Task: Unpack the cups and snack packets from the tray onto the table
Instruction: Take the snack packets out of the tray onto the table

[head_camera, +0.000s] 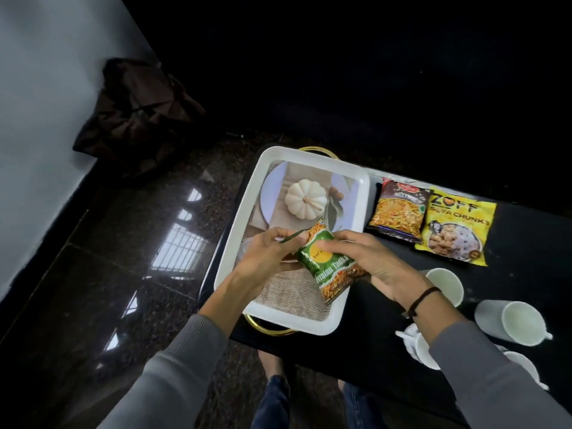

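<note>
Both hands hold a green and orange snack packet (pixel 328 267) above the near half of the white tray (pixel 356 187). My left hand (pixel 266 258) grips its left edge, and my right hand (pixel 368 258) grips its right side with the thumb on the front. The tray has gold handles and a pumpkin picture, and its far half lies bare. On the black table (pixel 526 243) to the right lie a dark snack packet (pixel 399 212) and a yellow soya chunks packet (pixel 458 227). Several white cups (pixel 520 323) stand near the table's front right, one partly behind my right forearm.
A dark bag (pixel 139 109) slumps against the pale wall at the upper left. Glossy dark stone floor (pixel 123 274) stretches left of the table. My legs in jeans (pixel 272 404) show below the table's near edge. The far side of the scene is dark.
</note>
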Demonstrator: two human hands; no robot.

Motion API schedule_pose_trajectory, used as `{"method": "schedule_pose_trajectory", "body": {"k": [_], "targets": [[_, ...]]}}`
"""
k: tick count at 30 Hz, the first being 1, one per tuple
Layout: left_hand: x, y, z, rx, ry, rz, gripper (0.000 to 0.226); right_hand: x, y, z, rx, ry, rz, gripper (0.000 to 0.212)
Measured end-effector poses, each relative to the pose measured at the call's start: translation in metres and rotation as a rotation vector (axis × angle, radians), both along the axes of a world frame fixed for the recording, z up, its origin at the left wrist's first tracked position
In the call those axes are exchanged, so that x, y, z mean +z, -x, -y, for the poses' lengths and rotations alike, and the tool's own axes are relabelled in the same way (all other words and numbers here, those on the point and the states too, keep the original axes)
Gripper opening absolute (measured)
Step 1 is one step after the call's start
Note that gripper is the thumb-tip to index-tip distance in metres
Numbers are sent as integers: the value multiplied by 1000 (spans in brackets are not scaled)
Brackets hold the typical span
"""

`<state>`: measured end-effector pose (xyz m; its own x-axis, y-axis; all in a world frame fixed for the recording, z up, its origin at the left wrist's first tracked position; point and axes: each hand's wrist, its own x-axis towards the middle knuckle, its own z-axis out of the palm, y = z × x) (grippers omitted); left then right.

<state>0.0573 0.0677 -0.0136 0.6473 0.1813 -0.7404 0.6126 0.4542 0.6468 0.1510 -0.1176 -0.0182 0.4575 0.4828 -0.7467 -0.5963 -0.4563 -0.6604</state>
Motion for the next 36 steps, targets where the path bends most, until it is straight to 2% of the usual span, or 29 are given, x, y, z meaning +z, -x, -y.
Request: {"method": "schedule_pose_trajectory", "body": {"k": [2,4,8,11,16,18,20,23,27,31,36], "targets": [[4,-14,10,24,-10,30,27,8,-12,15,-81,-31,-54,41],[7,-28,23,37,-14,64,28,14,-21,31,-154,-90,-93,37],[6,-52,54,46,15,109,29,19,-37,69,-271,-187,-97,56],[6,-68,80,25,52,120,31,18,-50,107,-322,-260,-97,49],[5,-100,123,29,120,158,44,12,-67,161,-424,-214,-52,44],[7,-113,138,51,127,193,50,12,-70,176,-406,-203,-33,48],[9,-129,158,35,137,213,44,11,-75,192,-367,-163,6,57],[9,-148,189,-50,177,210,30,3,-82,216,-423,-110,48,55],[4,-165,233,-284,0,137,43,-10,-88,245,-580,-61,81,47],[-7,-181,276,-416,-148,149,52,-21,-95,273,-626,67,185,47],[-21,-202,317,-511,-329,151,46,-35,-106,297,-690,159,244,22]]}}
